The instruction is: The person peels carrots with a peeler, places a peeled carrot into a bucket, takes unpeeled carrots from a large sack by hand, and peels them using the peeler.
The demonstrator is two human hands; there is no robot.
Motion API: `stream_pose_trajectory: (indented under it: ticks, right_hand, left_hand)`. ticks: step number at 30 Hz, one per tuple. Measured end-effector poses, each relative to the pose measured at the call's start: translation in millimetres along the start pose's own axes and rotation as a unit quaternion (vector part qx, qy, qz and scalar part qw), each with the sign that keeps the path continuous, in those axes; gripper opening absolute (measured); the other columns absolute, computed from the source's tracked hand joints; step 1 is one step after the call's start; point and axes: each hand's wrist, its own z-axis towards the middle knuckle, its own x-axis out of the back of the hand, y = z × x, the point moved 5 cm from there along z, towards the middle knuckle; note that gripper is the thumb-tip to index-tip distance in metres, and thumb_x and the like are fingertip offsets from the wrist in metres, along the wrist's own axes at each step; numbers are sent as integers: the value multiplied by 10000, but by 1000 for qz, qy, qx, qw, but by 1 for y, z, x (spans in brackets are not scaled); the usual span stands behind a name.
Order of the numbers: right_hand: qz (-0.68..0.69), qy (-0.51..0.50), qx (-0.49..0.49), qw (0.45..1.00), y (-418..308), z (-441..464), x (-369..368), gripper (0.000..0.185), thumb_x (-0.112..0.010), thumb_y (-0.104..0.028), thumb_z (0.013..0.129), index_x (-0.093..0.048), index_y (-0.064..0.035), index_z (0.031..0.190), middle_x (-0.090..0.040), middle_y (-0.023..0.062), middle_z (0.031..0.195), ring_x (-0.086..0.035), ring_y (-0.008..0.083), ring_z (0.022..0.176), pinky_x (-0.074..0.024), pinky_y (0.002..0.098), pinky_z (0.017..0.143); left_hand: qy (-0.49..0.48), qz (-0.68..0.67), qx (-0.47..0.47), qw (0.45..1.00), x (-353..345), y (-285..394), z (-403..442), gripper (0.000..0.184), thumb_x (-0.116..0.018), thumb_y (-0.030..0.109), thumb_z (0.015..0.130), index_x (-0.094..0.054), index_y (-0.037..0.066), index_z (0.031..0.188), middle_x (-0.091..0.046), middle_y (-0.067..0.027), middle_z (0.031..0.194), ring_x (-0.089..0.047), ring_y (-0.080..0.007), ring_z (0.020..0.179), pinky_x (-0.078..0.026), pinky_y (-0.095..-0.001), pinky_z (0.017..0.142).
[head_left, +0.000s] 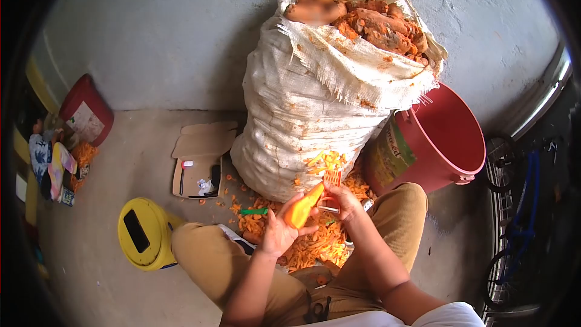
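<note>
A peeled orange carrot (304, 207) lies slanted in my left hand (280, 230), its thick end toward the palm and fingers curled round it. My right hand (344, 201) is closed on an orange slotted peeler (331, 178), just right of the carrot's tip. Its working edge is too small to make out. Below both hands, a heap of orange peelings (315, 249) covers the floor between my legs. Behind them stands a large white woven sack (302, 109), with soil-stained carrots (384, 27) filling its open top and peel scraps stuck to its lower front.
A red bucket (445, 157) tilts beside the sack. To the left are an open cardboard box (206, 145) with small items, a yellow lidded container (148, 245), a green-handled tool (253, 211) and a red tub (91, 109). Colourful cloth (60, 163) is near the far left edge.
</note>
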Motion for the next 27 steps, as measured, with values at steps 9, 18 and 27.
stream_pose_trajectory:
  ticks: [9,18,27]
  right_hand:
    - [-155,92,230,956,-47,-5,-26,164,-533,-184,823,-491,-39,888,-551,45,698,-560,131,570,-480,263,489]
    - [-386,193,488,758,-29,-46,-82,192,-479,-151,842,-409,27,861,-548,183,676,-543,298,585,-429,387,540]
    - [-308,341,456,762,-93,-17,-23,178,-451,-137,856,-431,39,845,-549,148,683,-545,217,580,-435,329,519]
  left_hand:
    - [37,-130,185,973,33,-39,-2,510,-341,463,855,-405,44,1139,-535,-96,836,-524,-140,651,-425,-249,481]
    - [128,-76,178,973,28,-44,-5,429,-388,456,825,-503,47,887,-524,-102,713,-501,-163,537,-389,-237,411]
    - [18,-63,244,968,12,-36,-16,455,-343,499,838,-422,57,913,-438,-45,681,-457,-129,496,-375,-222,388]
